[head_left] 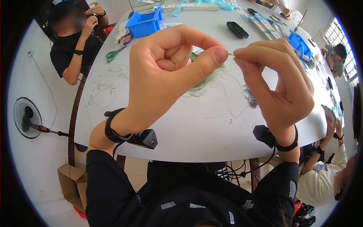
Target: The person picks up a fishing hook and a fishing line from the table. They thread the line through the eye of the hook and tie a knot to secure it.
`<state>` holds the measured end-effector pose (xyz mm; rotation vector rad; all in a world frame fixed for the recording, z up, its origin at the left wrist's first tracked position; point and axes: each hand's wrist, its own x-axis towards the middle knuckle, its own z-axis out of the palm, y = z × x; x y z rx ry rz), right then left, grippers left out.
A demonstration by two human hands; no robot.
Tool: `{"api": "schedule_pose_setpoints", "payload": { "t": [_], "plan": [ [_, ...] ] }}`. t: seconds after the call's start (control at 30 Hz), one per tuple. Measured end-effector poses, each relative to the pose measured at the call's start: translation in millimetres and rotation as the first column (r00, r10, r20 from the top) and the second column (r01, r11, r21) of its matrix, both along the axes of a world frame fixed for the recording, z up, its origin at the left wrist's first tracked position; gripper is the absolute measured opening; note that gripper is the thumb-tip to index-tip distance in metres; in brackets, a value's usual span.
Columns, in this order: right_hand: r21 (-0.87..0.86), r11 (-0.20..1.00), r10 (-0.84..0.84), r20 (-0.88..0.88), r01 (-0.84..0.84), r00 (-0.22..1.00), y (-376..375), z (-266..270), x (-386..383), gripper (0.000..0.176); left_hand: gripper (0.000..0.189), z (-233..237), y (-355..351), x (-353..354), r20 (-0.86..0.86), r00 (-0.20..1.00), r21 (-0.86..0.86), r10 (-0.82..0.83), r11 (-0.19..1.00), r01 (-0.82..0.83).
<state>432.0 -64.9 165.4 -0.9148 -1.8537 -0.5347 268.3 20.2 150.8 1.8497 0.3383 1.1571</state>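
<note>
My left hand and my right hand are raised over the white table, fingertips close together. Each pinches thumb against index finger. A tiny dark, thin piece shows between the two pinches; its shape is too small to make out. Behind my left hand lies a bundle of green line. A pile of small dark hooks sits just left of my right hand. Loose thin lines with small hooks spread over the table to the left.
Green scissors, a blue bin and a black tray lie beyond my hands. Another blue bin stands at right. Co-workers sit at left, right and far right. A fan stands left.
</note>
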Motion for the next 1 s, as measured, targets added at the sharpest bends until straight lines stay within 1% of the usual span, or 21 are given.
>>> {"api": "schedule_pose_setpoints", "payload": {
  "t": [0.17, 0.23, 0.27, 0.4, 0.47, 0.57, 0.67, 0.77, 0.87, 1.0],
  "plan": [
    [0.024, 1.0, -0.001, 0.02, 0.0, 1.0, 2, -1, 0, 0.02, 0.014, 1, -3, -1, -0.032, 0.999, -0.011, -0.008, 1.0, 0.008],
    [0.029, 1.0, -0.002, 0.027, 0.001, 1.0, 4, -1, 0, 0.02, 0.014, -1, 0, 0, -0.024, 1.0, 0.021, 0.003, 1.0, -0.003],
    [0.038, 0.999, 0.0, 0.039, -0.001, 0.999, 5, -2, 1, 0.02, 0.014, -2, 1, 1, -0.019, 1.0, 0.038, 0.008, 0.999, -0.007],
    [0.084, 0.996, 0.006, 0.097, -0.014, 0.995, 9, -5, 5, 0.02, 0.013, 1, -1, -1, -0.05, 0.999, 0.015, 0.01, 1.0, -0.009],
    [0.096, 0.995, 0.006, 0.099, -0.016, 0.995, 10, -6, 5, 0.021, 0.013, 1, -2, 0, -0.053, 0.999, -0.004, -0.003, 1.0, 0.003],
    [0.114, 0.993, 0.018, 0.09, -0.028, 0.996, 11, -6, 5, 0.022, 0.013, 0, -2, 0, -0.053, 0.999, 0.017, 0.0, 1.0, 0.001],
    [0.123, 0.992, 0.016, 0.069, -0.024, 0.997, 10, -6, 3, 0.022, 0.015, 2, -4, 1, -0.008, 0.999, -0.107, -0.046, 0.993, 0.044],
    [0.125, 0.992, 0.016, 0.054, -0.023, 0.998, 10, -7, 2, 0.022, 0.016, 3, -5, 1, 0.009, 0.996, -0.126, -0.091, 0.988, 0.092],
    [0.111, 0.994, 0.012, 0.04, -0.016, 0.999, 9, -7, 2, 0.022, 0.016, 0, -2, 0, -0.017, 0.995, -0.019, -0.095, 0.995, 0.094],
    [0.098, 0.995, 0.01, 0.046, -0.015, 0.999, 8, -7, 1, 0.022, 0.014, 0, 0, 0, -0.024, 0.997, -0.033, -0.075, 0.997, 0.075]
  ]
}}
